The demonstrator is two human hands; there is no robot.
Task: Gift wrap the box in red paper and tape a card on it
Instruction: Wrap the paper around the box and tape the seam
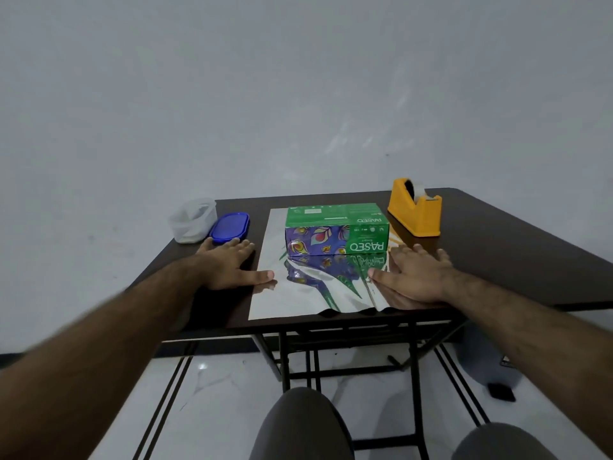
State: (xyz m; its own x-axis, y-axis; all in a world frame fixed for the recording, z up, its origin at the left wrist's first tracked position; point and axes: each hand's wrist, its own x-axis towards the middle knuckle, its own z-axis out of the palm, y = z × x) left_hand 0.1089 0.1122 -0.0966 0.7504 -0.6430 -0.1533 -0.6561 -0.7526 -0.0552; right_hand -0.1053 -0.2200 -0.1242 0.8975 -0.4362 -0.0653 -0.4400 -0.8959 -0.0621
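1. So, at left of centre sit a translucent plastic tub (192,220) and a blue oval lid (229,227); the left hand (229,265) lies flat and released on the dark table (497,247), thumb touching the sheet.
2. Centre: the green-and-purple tissue box (336,232) stands unwrapped on the shiny silver-faced wrapping sheet (298,300).
3. The right hand (414,277) presses flat, fingers spread, on the sheet's right edge.
4. Upper right: a yellow tape dispenser (414,207), untouched. No card visible; folding, taping and the card all remain.

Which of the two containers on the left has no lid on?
The translucent white container at the table's corner; the blue container beside it is lidded.
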